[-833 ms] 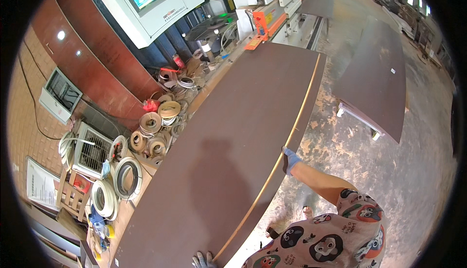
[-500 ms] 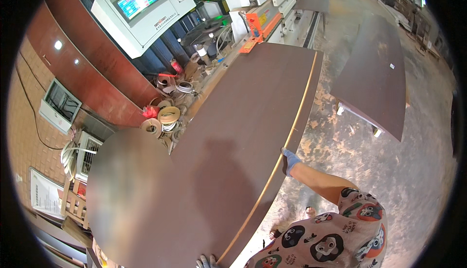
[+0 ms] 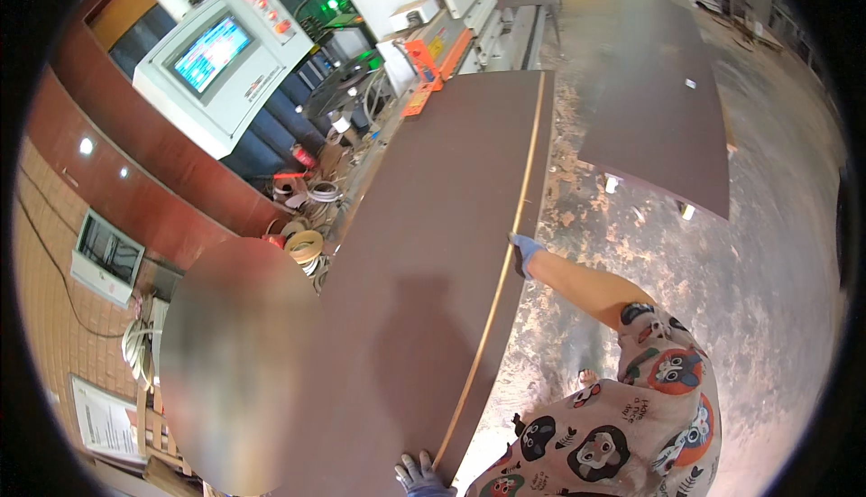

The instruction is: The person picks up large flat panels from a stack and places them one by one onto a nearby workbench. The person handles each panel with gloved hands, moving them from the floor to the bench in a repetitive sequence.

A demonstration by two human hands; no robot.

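The left hand (image 3: 420,477), in a grey glove, lies palm down on the near part of the dark brown panel (image 3: 442,172), its fingers spread. The right hand (image 3: 525,255), in a blue-grey glove, is at the panel's right long side, its thumb side by the yellow strip (image 3: 500,288); whether its fingers are curled beneath the edge cannot be told. The strip runs lengthwise close to that side, and the view leaves it unclear whether it is a loose piece or a pale raw edge.

The panel stretches away from the person, its far end beside the orange guard (image 3: 419,100) of a white machine. To the left are a control box (image 3: 221,59) with a lit screen and rolls of edging (image 3: 305,245); to the right, a second brown panel (image 3: 649,127) sits low over the stained floor (image 3: 577,289).

With both hands toward the near and right parts, uneven pressure could swing the long panel and knock its far corner against the guard. Fingers under the edge could be pinched if it dropped.

A blurred oval masks the lower left, the near end is cut off, and whatever bears the panel's weight is hidden beneath it.
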